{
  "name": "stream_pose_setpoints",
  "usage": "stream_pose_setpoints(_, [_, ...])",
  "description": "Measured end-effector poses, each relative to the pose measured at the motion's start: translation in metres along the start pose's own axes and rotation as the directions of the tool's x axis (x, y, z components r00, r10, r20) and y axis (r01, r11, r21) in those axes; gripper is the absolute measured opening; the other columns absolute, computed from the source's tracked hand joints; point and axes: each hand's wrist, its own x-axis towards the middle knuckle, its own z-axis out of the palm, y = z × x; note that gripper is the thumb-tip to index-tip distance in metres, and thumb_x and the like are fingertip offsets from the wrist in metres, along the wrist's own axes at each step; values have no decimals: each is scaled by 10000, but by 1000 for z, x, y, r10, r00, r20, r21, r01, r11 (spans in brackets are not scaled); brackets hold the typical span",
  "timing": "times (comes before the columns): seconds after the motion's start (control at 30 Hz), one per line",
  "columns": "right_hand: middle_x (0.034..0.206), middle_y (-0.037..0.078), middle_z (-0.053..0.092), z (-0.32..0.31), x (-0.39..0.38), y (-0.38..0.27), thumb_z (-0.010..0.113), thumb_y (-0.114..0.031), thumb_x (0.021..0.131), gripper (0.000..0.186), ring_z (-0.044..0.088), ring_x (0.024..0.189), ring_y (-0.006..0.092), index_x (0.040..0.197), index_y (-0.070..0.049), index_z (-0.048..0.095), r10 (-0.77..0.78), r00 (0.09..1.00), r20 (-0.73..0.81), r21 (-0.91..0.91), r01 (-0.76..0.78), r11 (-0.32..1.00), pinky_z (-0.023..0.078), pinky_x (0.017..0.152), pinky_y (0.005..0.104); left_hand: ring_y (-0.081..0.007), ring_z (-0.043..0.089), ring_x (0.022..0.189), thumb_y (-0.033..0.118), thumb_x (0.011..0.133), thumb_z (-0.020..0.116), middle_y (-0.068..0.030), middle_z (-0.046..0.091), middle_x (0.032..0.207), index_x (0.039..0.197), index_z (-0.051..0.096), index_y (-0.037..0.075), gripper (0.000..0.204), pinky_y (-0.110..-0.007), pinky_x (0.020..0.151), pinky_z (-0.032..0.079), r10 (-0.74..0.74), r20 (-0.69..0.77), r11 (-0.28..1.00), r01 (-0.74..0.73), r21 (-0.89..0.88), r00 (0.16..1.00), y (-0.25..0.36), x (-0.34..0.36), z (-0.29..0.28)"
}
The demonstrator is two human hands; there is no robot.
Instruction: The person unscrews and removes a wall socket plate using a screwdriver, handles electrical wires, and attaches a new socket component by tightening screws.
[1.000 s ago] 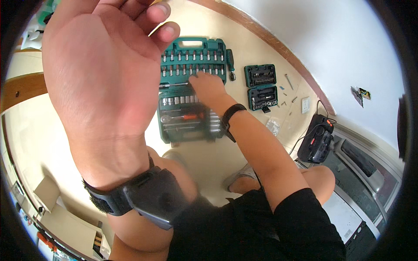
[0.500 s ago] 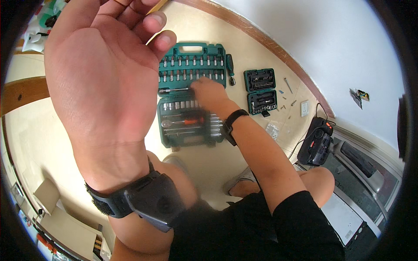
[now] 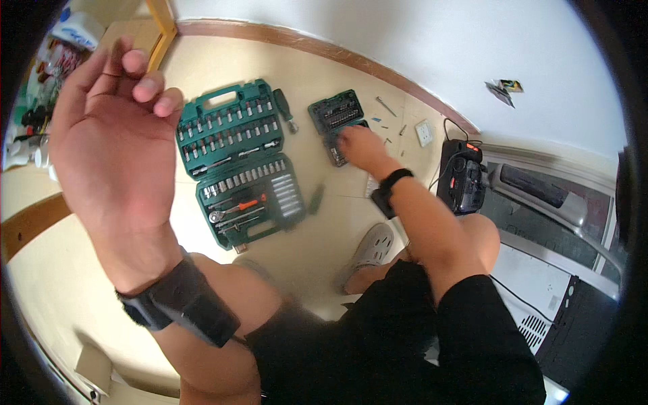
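Observation:
My left hand (image 3: 115, 155) is raised close to the camera, palm toward me, fingers loosely curled and holding nothing; a black band wraps its wrist. My right hand (image 3: 361, 148), with a black wristband, reaches out onto a small open dark-green bit case (image 3: 335, 113) on the floor and covers its lower half. Its fingers are hidden from me. To the left of that case lies a large open green socket set (image 3: 239, 165) with rows of sockets, a ratchet and an orange-handled tool. A dark handle (image 3: 283, 108) lies by its right edge. A blurred green tool (image 3: 316, 199) lies on the floor near my wrist.
Loose bits and screws (image 3: 386, 106) and a white socket plate (image 3: 424, 132) lie by the skirting. A black device with a cable (image 3: 462, 177) stands at the right beside a grey appliance. My grey slipper (image 3: 371, 246) and knees fill the lower middle. A wooden frame edge (image 3: 162, 20) is at upper left.
My right hand has left the large socket set and moved right onto the small bit case. My left hand has dropped lower and its fingers have curled. The view has shifted.

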Motion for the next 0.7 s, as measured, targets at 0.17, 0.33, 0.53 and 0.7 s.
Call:
stream_pose_setpoints(0.17, [988,225,698,-114,-48,122,644,-288,869,267,657,959,422,969,-43,681,152,887,437,-343,8,939,518,836,520,-144,468,787,196,1007,508,-47,574,932,1099,598,-10,243,-283,728,403,-140,27,986,142,-92,990,-51,21,26])
stream_pose_setpoints(0.33, [924,174,716,-221,-126,145,630,-309,923,332,698,900,303,1027,0,692,277,782,558,-131,-247,960,541,811,399,-140,487,781,205,992,540,-38,582,923,1111,603,-3,248,-279,682,400,-217,73,976,217,0,973,-113,10,94])
stream_pose_setpoints(0.53, [1039,95,716,-376,-208,106,636,-231,966,340,689,909,160,1233,-21,643,367,741,563,258,-579,774,564,791,307,-125,504,737,218,943,619,-22,594,871,1079,628,-1,258,-271,656,407,-259,-185,935,294,199,948,-126,9,92])
stream_pose_setpoints(0.7, [971,50,668,-530,-231,80,718,-181,884,396,639,833,141,1230,-28,599,616,762,200,-60,-618,784,535,803,302,-145,483,726,192,953,582,-27,571,860,1036,604,9,202,-291,649,397,-236,-158,970,243,25,959,-112,13,95])
